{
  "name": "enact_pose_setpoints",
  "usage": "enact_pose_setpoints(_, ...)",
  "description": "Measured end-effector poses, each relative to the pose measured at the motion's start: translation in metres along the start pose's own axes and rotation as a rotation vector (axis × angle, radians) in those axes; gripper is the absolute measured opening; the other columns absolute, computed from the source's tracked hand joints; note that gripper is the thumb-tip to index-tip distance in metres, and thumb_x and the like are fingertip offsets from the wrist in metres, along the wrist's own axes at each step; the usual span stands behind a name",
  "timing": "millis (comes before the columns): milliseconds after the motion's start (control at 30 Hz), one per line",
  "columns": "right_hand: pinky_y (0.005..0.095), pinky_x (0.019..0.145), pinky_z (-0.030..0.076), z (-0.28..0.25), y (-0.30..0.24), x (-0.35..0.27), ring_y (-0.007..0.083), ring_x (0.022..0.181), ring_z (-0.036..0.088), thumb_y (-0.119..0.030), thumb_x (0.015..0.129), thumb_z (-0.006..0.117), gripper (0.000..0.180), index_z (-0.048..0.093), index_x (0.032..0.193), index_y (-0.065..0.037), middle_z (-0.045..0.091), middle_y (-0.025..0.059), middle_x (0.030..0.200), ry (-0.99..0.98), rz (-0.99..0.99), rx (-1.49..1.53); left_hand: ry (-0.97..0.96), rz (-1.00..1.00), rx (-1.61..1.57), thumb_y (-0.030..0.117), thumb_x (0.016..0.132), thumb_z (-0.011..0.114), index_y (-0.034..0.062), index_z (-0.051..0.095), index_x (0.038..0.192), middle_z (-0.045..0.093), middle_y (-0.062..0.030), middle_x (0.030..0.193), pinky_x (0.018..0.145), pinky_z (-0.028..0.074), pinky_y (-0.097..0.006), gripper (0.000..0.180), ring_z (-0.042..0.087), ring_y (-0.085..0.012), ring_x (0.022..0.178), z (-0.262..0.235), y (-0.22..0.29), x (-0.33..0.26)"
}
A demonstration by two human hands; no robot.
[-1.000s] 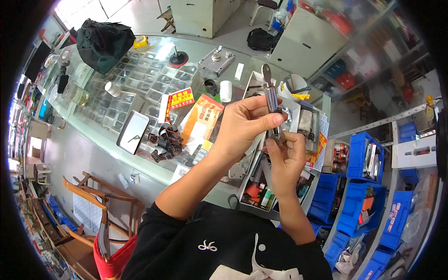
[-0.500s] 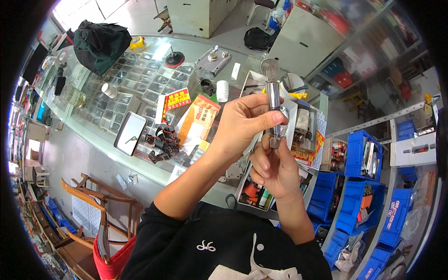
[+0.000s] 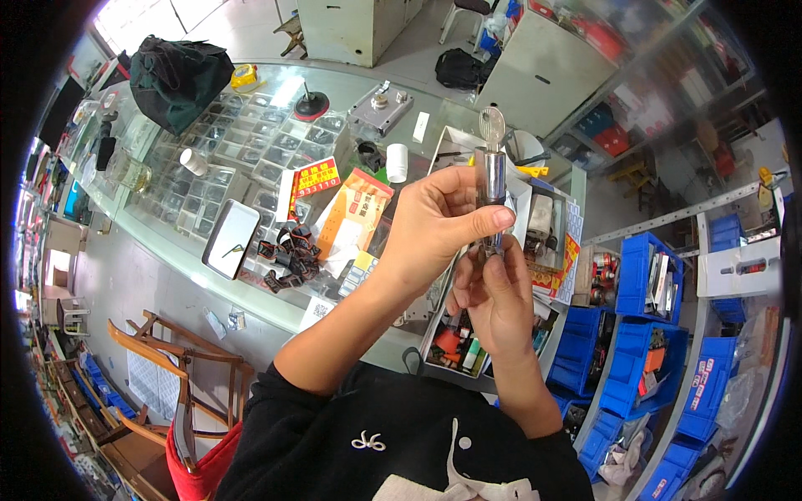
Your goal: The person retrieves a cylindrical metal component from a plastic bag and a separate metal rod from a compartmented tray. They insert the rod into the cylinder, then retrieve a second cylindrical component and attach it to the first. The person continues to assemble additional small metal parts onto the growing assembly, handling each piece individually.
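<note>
Upright above the counter, a shiny chrome lock cylinder [image 3: 493,179] is pinched between the thumb and fingers of my left hand [image 3: 430,221]. A key [image 3: 491,128] with a rounded flat head sticks out of its top end. My right hand [image 3: 499,301] closes its thumb and fingertips around the cylinder's lower end, which they mostly hide. Below both hands lies an open white box [image 3: 433,338] of small tools and coloured items.
On the glass counter [image 3: 276,311] are a white-screened phone [image 3: 232,240], a tangled dark strap [image 3: 290,257], an orange envelope [image 3: 355,213], a white bottle [image 3: 397,163] and a metal lock case [image 3: 380,108]. Blue bins [image 3: 647,280] fill shelving at right; a wooden chair [image 3: 180,367] stands at left.
The key's head has turned and shows a different face. My right fingers have shifted up over the cylinder's lower end, which showed before. My left hand keeps its grip.
</note>
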State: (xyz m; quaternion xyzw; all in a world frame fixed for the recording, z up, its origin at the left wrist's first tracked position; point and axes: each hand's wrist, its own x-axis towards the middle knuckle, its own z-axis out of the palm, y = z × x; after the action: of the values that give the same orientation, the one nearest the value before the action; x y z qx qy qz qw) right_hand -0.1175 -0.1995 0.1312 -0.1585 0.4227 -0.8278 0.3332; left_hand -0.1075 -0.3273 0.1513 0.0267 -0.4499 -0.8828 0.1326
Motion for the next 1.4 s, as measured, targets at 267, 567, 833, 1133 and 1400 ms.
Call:
enact_pose_setpoints(267,0.03,0.048,0.042,0.001,-0.003,-0.004,0.0156,0.056,0.047,-0.031,0.089,0.042,0.026,0.046,0.101,-0.009,0.049,0.0071,0.071,-0.05,0.204,0.406,-0.056,-0.025,0.003,0.032,0.081,0.057,0.0017,0.052,0.099,0.06,-0.0072,0.09,0.078,0.043,-0.027,0.036,0.055,-0.0116,0.083,-0.006,-0.006,-0.003)
enact_pose_setpoints(567,0.0303,0.049,0.044,0.002,-0.006,-0.006,0.0161,0.054,0.048,-0.031,0.088,0.044,0.028,0.049,0.093,-0.004,0.05,0.0082,0.069,0.036,0.079,0.118,-0.15,-0.053,-0.38,0.014,0.081,0.058,0.0034,0.052,0.106,0.058,-0.0053,0.095,0.075,0.044,-0.028,0.028,0.054,-0.0124,0.083,-0.011,-0.014,-0.01)
enact_pose_setpoints(833,0.0283,0.052,0.047,0.001,-0.007,-0.008,0.0153,0.053,0.051,-0.033,0.089,0.041,0.036,0.048,0.093,0.002,0.052,0.0093,0.07,0.12,-0.146,-0.297,-0.153,-0.014,-0.356,0.017,0.08,0.059,0.0005,0.053,0.106,0.056,-0.0071,0.101,0.087,0.04,-0.031,0.031,0.052,-0.0148,0.095,-0.012,-0.016,-0.017)
enact_pose_setpoints(1133,0.0276,0.038,0.032,0.006,-0.012,-0.013,0.0153,0.039,0.038,-0.048,0.09,0.024,0.053,0.044,0.062,-0.008,0.04,0.0049,0.047,0.055,0.234,0.171,-0.153,-0.042,-0.33,0.017,0.08,0.06,-0.0005,0.055,0.103,0.058,-0.0065,0.098,0.084,0.043,-0.031,0.03,0.055,-0.015,0.091,-0.009,-0.012,-0.02)
enact_pose_setpoints(1400,0.0278,0.049,0.048,0.004,-0.001,-0.013,0.0141,0.055,0.052,-0.034,0.09,0.039,0.036,0.048,0.095,0.001,0.053,0.008,0.071,0.145,-0.108,-0.246,-0.055,0.003,-0.303,0.008,0.08,0.057,0.0002,0.055,0.105,0.059,-0.0048,0.096,0.081,0.044,-0.027,0.026,0.055,-0.0114,0.087,-0.014,-0.014,-0.023)
